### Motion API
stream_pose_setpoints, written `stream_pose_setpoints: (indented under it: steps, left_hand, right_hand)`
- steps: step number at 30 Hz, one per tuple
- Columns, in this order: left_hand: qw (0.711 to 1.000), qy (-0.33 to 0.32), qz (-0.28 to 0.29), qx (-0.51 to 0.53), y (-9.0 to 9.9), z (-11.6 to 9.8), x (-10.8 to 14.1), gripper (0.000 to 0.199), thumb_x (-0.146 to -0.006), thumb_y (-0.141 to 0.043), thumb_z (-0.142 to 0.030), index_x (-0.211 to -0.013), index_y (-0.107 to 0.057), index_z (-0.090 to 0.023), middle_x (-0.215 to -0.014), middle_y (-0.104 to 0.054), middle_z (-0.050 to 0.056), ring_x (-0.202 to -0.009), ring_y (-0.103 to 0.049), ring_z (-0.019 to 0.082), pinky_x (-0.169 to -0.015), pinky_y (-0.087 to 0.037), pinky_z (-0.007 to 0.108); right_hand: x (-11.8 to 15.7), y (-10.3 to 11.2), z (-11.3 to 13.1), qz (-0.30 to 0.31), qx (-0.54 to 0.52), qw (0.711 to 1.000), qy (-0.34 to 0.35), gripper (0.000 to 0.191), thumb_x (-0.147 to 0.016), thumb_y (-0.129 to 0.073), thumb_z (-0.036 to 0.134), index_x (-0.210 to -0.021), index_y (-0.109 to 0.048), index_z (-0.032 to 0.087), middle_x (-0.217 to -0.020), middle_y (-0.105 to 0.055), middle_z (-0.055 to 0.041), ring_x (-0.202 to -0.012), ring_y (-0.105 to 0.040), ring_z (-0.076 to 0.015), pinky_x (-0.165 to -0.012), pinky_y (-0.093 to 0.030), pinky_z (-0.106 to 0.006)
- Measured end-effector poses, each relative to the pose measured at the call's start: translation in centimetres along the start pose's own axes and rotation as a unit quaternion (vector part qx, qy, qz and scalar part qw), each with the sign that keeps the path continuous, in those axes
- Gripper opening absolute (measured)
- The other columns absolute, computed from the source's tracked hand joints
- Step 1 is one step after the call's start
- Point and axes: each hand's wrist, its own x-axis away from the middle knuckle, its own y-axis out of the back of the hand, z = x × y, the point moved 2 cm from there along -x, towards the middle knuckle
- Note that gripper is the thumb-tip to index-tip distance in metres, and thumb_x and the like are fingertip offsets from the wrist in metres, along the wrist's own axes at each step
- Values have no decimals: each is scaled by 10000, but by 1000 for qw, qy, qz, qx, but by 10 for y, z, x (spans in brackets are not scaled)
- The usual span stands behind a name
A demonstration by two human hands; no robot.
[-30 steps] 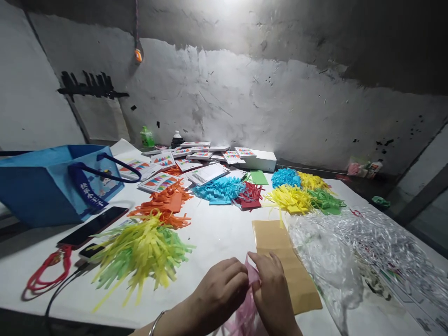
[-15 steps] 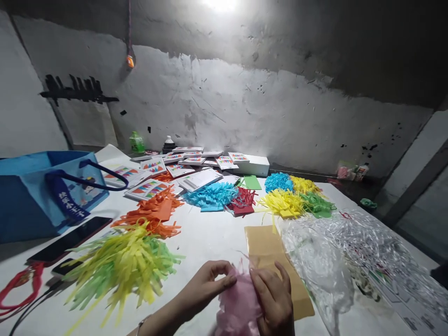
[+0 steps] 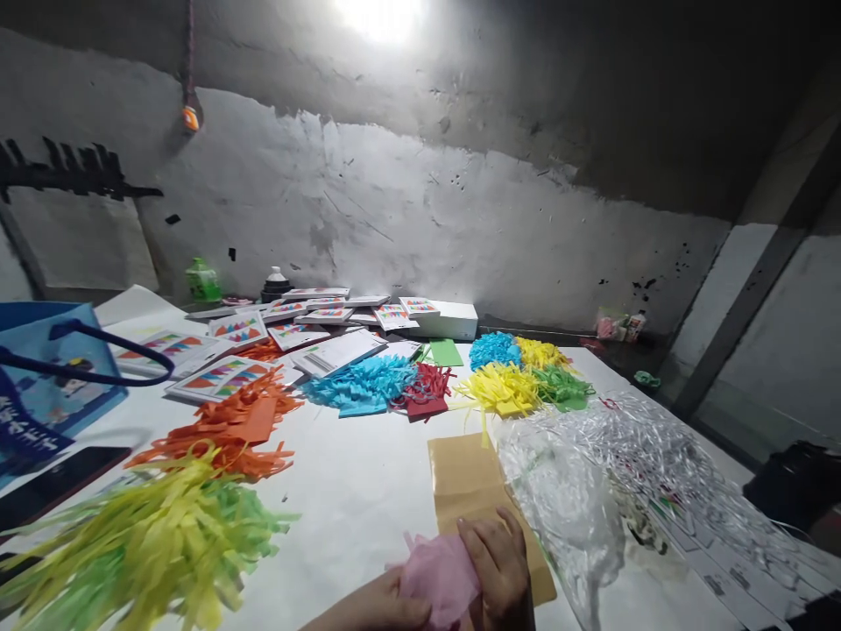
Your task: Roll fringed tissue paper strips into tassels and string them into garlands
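Pink tissue paper (image 3: 439, 574), fringed at its top edge, is held between both my hands near the bottom of the view. My left hand (image 3: 394, 605) grips it from the left, thumb across its lower part. Fingers of my right hand (image 3: 496, 561) are curled round its right side. Under and beyond my right hand lies a brown paper sheet (image 3: 463, 473) with fold creases. A yellow and green tissue tassel bundle (image 3: 164, 535) spreads out on the left, apart from my hands.
Orange (image 3: 256, 421), blue (image 3: 368, 386), red (image 3: 428, 390) and yellow (image 3: 503, 390) fringed paper lies across the white table (image 3: 355, 491). Behind it are printed packs (image 3: 240, 329). Clear plastic (image 3: 571, 499) and silver strips (image 3: 657, 447) cover the right. A blue bag (image 3: 98, 403) stands left.
My hands have shifted down and slightly left in the view, and the left hand now holds the pink paper lower. The whole scene has slid left as my head turned right.
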Motion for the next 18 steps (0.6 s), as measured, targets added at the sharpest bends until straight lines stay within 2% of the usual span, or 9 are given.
stream_pose_setpoints:
  steps: [3,5,7,9,11,13,15,16,18]
  left_hand:
    - [996,-42,20,-82,28,-17,-3,385,-758,-790,-528,-926,-771,-182,-897,-723,65,-911,-625,290,-903,-479,385]
    - [992,-53,23,-110,39,-27,-7,407,-788,-757,-548,-933,-773,-168,-938,-725,61,-928,-605,274,-911,-463,361]
    - [994,-25,12,-104,42,-32,-11,433,-777,-767,-558,-935,-771,-155,-923,-731,61,-896,-605,253,-863,-470,331]
    - [999,34,3,-26,39,-28,-13,448,-723,-817,-557,-884,-766,-142,-850,-730,57,-836,-619,225,-807,-480,300]
    - [990,95,17,103,32,-18,-12,481,-720,-810,-581,-881,-756,-131,-828,-728,69,-825,-643,214,-792,-495,291]
    - [959,168,57,221,23,-3,-8,558,-694,-792,-642,-855,-747,-109,-803,-731,95,-780,-666,202,-757,-519,277]
    - [924,232,97,287,15,10,-4,603,-615,-835,-647,-825,-743,-90,-752,-729,99,-665,-658,160,-650,-520,224]
    - [915,246,112,299,13,14,-3,583,-569,-880,-597,-808,-742,-84,-702,-718,83,-581,-630,130,-569,-494,193]
    - [920,219,131,298,12,17,-3,486,-521,-939,-419,-802,-735,-79,-610,-677,38,-445,-553,86,-445,-421,170]
  right_hand:
    - [4,9,-8,-9,2,1000,-11,498,-808,-407,145,-1261,-613,140,-937,-717,-82,-852,-706,-227,-966,-477,-491]
    - [5,12,-9,-20,-1,999,-31,480,-804,-420,127,-1235,-630,146,-914,-706,-74,-833,-697,-223,-980,-456,-496]
    - [4,15,-7,-40,-5,997,-60,441,-833,-417,113,-1212,-637,167,-889,-699,-66,-819,-685,-215,-1000,-433,-503]
    - [2,16,-4,-51,-3,995,-87,399,-875,-406,110,-1193,-637,178,-887,-696,-66,-826,-677,-212,-1017,-419,-511]
    - [-1,16,-1,-38,-1,995,-96,353,-913,-403,137,-1180,-631,176,-910,-694,-74,-861,-675,-217,-1023,-423,-508]
    - [-4,16,-2,-25,5,995,-99,322,-947,-396,196,-1177,-619,163,-916,-688,-80,-876,-671,-222,-1012,-439,-509]
    - [-7,16,-8,-23,16,995,-98,335,-969,-353,210,-1167,-617,155,-912,-683,-78,-864,-668,-216,-999,-451,-513]
    - [-9,18,-13,-22,26,995,-94,343,-970,-339,201,-1158,-622,154,-909,-682,-74,-856,-667,-210,-993,-454,-510]
    - [-14,28,-29,-21,49,995,-90,357,-956,-334,142,-1144,-638,165,-905,-686,-58,-851,-663,-194,-1001,-445,-500]
